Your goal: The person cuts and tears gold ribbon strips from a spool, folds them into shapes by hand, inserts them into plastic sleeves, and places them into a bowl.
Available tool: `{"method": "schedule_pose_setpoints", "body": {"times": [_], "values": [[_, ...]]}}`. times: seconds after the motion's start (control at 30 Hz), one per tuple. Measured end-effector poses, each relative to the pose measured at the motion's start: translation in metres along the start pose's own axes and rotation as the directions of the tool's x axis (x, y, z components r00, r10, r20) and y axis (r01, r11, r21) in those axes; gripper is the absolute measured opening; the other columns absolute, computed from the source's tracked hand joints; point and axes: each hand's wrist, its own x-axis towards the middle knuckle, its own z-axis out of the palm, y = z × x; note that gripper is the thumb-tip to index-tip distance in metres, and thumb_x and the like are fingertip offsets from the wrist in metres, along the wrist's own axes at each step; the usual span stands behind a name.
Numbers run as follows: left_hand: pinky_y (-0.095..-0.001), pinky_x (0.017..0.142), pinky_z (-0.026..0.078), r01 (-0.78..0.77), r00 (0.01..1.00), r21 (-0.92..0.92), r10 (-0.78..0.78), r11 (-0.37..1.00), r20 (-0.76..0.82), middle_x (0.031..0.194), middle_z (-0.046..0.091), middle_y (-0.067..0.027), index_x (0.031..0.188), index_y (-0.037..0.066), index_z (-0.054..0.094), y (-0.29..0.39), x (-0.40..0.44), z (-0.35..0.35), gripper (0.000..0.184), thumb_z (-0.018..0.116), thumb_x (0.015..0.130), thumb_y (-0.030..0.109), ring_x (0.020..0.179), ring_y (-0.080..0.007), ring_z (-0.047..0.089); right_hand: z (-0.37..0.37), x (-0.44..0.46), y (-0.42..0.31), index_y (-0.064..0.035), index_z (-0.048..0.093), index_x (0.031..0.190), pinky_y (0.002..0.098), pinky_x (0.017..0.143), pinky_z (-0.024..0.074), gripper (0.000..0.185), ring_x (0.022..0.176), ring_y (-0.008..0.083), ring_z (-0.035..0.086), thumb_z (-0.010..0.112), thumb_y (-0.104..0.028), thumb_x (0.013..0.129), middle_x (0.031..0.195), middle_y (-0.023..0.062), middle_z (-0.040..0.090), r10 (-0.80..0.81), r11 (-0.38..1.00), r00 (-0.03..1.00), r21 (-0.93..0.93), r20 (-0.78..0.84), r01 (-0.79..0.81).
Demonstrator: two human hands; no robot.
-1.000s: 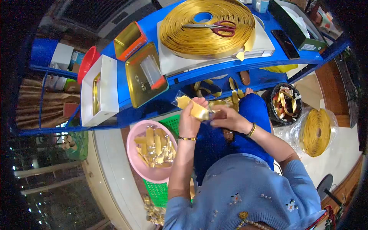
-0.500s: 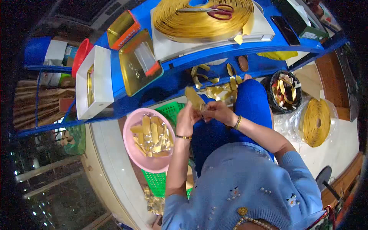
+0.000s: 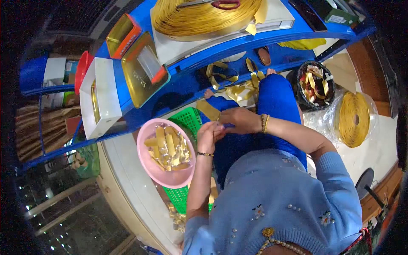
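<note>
Above my lap, both hands meet at the lower end of a gold strip (image 3: 208, 109), which points up and to the left. My left hand (image 3: 208, 137) is closed, thumb and fingers pinched near the strip's end. My right hand (image 3: 241, 120) is closed over the same end, back of the hand up, and its fingertips are partly hidden. To the left of my left hand, a pink basin (image 3: 146, 168) holds many gold pieces (image 3: 171, 145), some with shiny silvery film. It rests on a green perforated basket (image 3: 187, 120).
A large gold ribbon coil (image 3: 204, 21) with scissors (image 3: 226, 4) lies on the blue table (image 3: 178, 63). Open tins (image 3: 138, 80) and a white box (image 3: 111, 91) stand at left. A lined bin (image 3: 302, 102) and another gold coil (image 3: 353, 119) are at right. Gold scraps (image 3: 240, 91) lie ahead of my feet.
My right hand has turned over and now covers the strip's lower end, beside the left hand. The strip leans further left. The camera view has shifted slightly.
</note>
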Motion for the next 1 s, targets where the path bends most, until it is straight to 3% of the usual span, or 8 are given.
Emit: {"method": "schedule_pose_setpoints", "body": {"times": [0.5, 0.6, 0.63, 0.7, 0.77, 0.83, 0.9, 1.0], "values": [[-0.0281, 0.054, 0.051, 0.038, 0.988, 0.064, -0.028, 0.997, -0.151, 0.067, 0.063, -0.0132, 0.089, 0.001, 0.056, 0.007, 0.01, -0.006, 0.009, 0.054, 0.083, 0.008, 0.057, -0.0201, 0.061, -0.034, -0.014, -0.008, -0.011, 0.056, 0.08, 0.0404, 0.064, 0.046, 0.009, 0.072, 0.0283, 0.057, 0.058, -0.014, 0.072, 0.074, 0.0083, 0.055, -0.005, 0.996, 0.986, 0.091, -0.168, 0.021], [-0.0329, 0.06, 0.054, 0.084, 0.996, 0.077, -0.082, 0.993, -0.025, 0.071, 0.062, -0.0102, 0.094, 0.001, 0.054, 0.009, 0.013, -0.014, 0.012, 0.049, 0.084, 0.005, 0.063, -0.0217, 0.062, -0.121, -0.058, 0.026, -0.0113, 0.06, 0.087, 0.036, 0.068, 0.0464, 0.012, 0.076, 0.0263, 0.057, 0.059, -0.014, 0.075, 0.081, 0.008, 0.059, 0.068, 0.943, 0.889, -0.262, -0.454, -0.206], [-0.0334, 0.059, 0.054, 0.081, 0.995, 0.109, -0.075, 0.991, -0.058, 0.072, 0.062, -0.0105, 0.093, 0.001, 0.055, 0.009, 0.014, -0.012, 0.012, 0.049, 0.085, 0.007, 0.063, -0.0214, 0.062, -0.151, -0.074, 0.041, -0.0089, 0.061, 0.086, 0.0366, 0.068, 0.0479, 0.014, 0.075, 0.0278, 0.058, 0.062, -0.014, 0.073, 0.085, 0.0095, 0.06, 0.333, 0.829, 0.693, -0.152, -0.64, -0.539], [-0.0324, 0.056, 0.053, 0.095, 0.993, 0.051, -0.091, 0.994, -0.076, 0.069, 0.061, -0.011, 0.091, 0.001, 0.056, 0.008, 0.017, -0.009, 0.011, 0.05, 0.085, 0.008, 0.058, -0.0205, 0.061, -0.2, -0.15, 0.118, -0.0104, 0.055, 0.104, 0.0384, 0.072, 0.0478, 0.032, 0.082, 0.0295, 0.061, 0.065, -0.016, 0.074, 0.085, 0.0113, 0.061, 0.317, 0.478, 0.519, -0.339, -0.794, -0.81], [-0.0321, 0.055, 0.053, 0.08, 0.996, 0.039, -0.078, 0.996, -0.052, 0.067, 0.059, -0.0105, 0.089, 0.0, 0.057, 0.008, 0.018, -0.012, 0.012, 0.05, 0.085, 0.009, 0.056, -0.02, 0.06, -0.207, -0.251, 0.168, -0.0117, 0.052, 0.107, 0.0423, 0.078, 0.0444, 0.037, 0.086, 0.0297, 0.06, 0.064, -0.023, 0.074, 0.087, 0.0119, 0.061, 0.513, -0.056, 0.425, -0.523, -0.746, -0.851], [-0.0329, 0.055, 0.053, 0.085, 0.996, 0.039, -0.085, 0.996, -0.007, 0.067, 0.059, -0.0105, 0.089, 0.0, 0.057, 0.005, 0.028, -0.021, 0.012, 0.05, 0.084, 0.009, 0.057, -0.0205, 0.06, -0.206, -0.253, 0.156, -0.0102, 0.056, 0.1, 0.0459, 0.077, 0.0429, 0.031, 0.087, 0.029, 0.059, 0.062, -0.025, 0.073, 0.089, 0.0114, 0.061, 0.608, -0.23, 0.314, -0.541, -0.729, -0.809], [-0.0331, 0.056, 0.053, 0.114, 0.993, 0.019, -0.115, 0.993, 0.034, 0.066, 0.059, -0.0101, 0.088, 0.0, 0.057, -0.003, 0.026, -0.026, 0.013, 0.05, 0.084, 0.01, 0.057, -0.0204, 0.06, -0.189, -0.217, 0.13, -0.0083, 0.059, 0.092, 0.0481, 0.074, 0.0425, 0.026, 0.086, 0.0282, 0.059, 0.061, -0.025, 0.073, 0.089, 0.0111, 0.061, 0.602, -0.083, 0.424, -0.581, -0.677, -0.81], [-0.0309, 0.054, 0.051, 0.124, 0.988, -0.021, -0.121, 0.992, 0.099, 0.065, 0.057, -0.0074, 0.085, 0.001, 0.057, 0.006, 0.027, -0.023, 0.011, 0.051, 0.083, 0.01, 0.055, -0.0183, 0.058, -0.137, -0.114, 0.076, -0.0048, 0.061, 0.088, 0.043, 0.071, 0.0452, 0.021, 0.083, 0.0319, 0.057, 0.06, -0.013, 0.07, 0.091, 0.0139, 0.06, 0.05, 0.61, 0.75, -0.575, -0.659, -0.546]]}}
